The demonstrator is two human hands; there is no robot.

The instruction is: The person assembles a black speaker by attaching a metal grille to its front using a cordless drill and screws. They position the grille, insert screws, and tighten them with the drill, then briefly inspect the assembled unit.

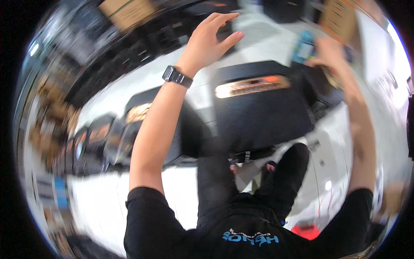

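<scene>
A large black box-shaped cabinet (263, 116) with a shiny copper-gold strip (252, 86) stands in front of my legs. Above its far left corner, my left hand (213, 39) is raised with thumb and fingers spread; nothing is in it. My right hand (331, 55) reaches past the cabinet's far right side, smeared by motion. Close by its fingertips is a teal thing with a white label (305, 49), its kind too blurred to tell. Below that hand sits a dark object with a yellowish rim (321, 82). Whether the right fingers hold anything is unclear.
More black cabinets with copper panels (139, 113) line up to the left. Dark equipment (166, 39) forms a long row farther back. Cardboard boxes (127, 12) stand behind it, with another box (338, 21) at far right. A red item (306, 231) lies on the white floor.
</scene>
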